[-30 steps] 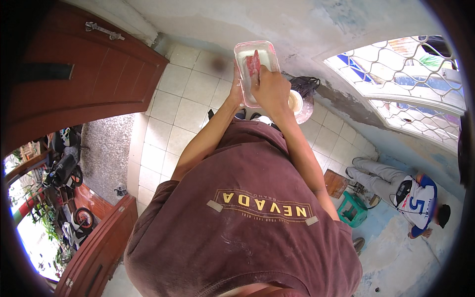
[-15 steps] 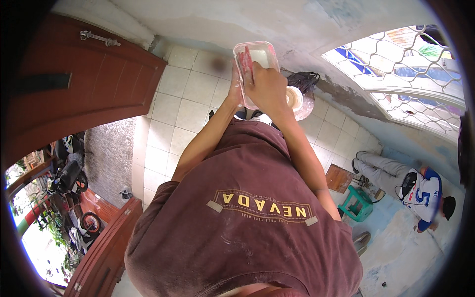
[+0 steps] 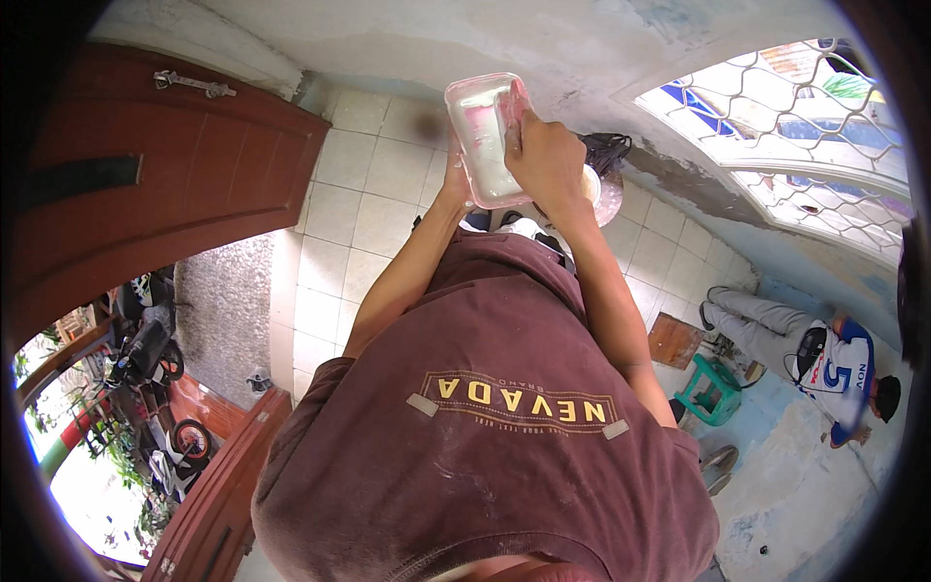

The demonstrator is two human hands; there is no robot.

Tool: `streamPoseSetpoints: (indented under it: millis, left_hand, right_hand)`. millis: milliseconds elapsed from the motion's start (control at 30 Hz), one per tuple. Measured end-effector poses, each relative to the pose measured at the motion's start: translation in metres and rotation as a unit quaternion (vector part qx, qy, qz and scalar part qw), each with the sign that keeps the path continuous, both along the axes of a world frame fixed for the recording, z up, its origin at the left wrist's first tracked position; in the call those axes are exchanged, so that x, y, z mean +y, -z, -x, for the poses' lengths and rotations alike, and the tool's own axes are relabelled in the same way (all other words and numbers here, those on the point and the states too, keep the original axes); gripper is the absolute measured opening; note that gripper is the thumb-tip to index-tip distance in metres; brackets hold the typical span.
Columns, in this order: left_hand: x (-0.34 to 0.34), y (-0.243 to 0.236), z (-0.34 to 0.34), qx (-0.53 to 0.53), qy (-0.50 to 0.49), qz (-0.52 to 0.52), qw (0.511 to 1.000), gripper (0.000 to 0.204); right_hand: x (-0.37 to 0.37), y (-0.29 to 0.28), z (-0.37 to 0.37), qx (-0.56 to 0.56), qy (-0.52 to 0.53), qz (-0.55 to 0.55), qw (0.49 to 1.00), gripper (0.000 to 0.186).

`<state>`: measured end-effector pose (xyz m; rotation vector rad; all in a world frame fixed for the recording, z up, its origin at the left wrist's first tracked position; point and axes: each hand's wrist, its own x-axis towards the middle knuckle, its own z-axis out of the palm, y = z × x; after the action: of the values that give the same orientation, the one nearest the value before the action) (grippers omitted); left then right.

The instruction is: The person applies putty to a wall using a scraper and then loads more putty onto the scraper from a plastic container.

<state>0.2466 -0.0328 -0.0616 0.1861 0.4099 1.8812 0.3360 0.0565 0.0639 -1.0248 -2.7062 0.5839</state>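
Head view: the right hand (image 3: pixel 548 160) is curled tight around the upper right edge of a clear, rounded-rectangular plastic container (image 3: pixel 482 136), fingers wrapped over its rim. The left hand (image 3: pixel 454 179) props the container from below and behind; only its edge shows, so how far it is closed cannot be told. The container is raised in front of the chest, against the rough, patchy plastered wall (image 3: pixel 427 39), its pale translucent walls showing pink and white inside. Just behind the right wrist sits a shiny round plastic tub (image 3: pixel 606 194). Below lies a floor of square cream tiles (image 3: pixel 378 184). At left stands a reddish wooden door (image 3: pixel 145 184); at right, a small green stool (image 3: pixel 713 388).
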Motion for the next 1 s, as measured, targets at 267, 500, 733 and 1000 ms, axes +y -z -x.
streamPoseSetpoints:
  millis: [267,500,733,1000]
  left_hand:
    - [0.001,-0.008,0.003,0.000,-0.042,0.070,0.997,0.078]
    - [-0.007,-0.002,0.004,0.012,-0.062,0.086,0.994,0.075]
    - [-0.005,0.006,0.002,-0.027,-0.058,0.038,0.997,0.079]
    - [0.007,0.010,0.000,-0.055,-0.007,0.004,0.998,0.077]
  right_hand:
    - [-0.029,-0.007,0.000,0.075,-0.051,0.032,0.995,0.026]
    - [-0.037,0.019,0.009,0.051,-0.084,-0.010,0.995,0.026]
    - [-0.016,0.016,0.008,0.023,-0.076,-0.011,0.997,0.027]
    - [0.009,-0.023,-0.020,0.069,0.007,0.011,0.998,0.029]
